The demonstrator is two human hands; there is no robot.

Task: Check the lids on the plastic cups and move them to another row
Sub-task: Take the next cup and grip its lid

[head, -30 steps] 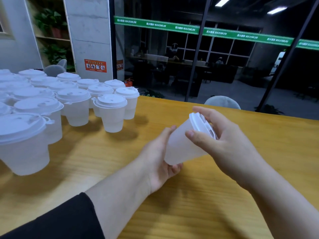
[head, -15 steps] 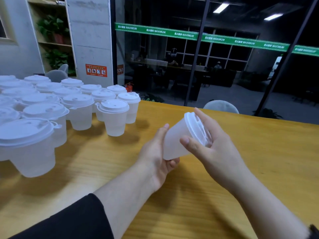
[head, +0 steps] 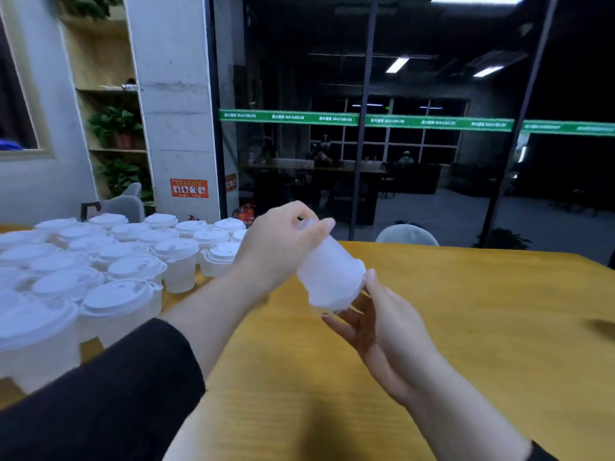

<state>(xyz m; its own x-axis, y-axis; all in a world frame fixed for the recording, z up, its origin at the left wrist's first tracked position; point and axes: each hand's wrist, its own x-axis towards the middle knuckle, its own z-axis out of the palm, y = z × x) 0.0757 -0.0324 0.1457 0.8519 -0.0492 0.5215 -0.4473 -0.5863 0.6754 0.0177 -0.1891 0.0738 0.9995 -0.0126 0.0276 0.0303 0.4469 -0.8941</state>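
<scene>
Translucent plastic cup (head: pixel 327 271) hangs tipped lid-down, the left hand (head: pixel 283 244) pinching its base; below that grip the open right hand (head: pixel 382 324) cups the lid (head: pixel 342 299), likely testing its seal.

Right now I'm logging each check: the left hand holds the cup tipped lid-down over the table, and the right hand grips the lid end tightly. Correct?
Not quite. In the head view the left hand does hold the cup tipped lid-down over the table, but the right hand is open under the lid end, fingers straight, not gripping.
</scene>
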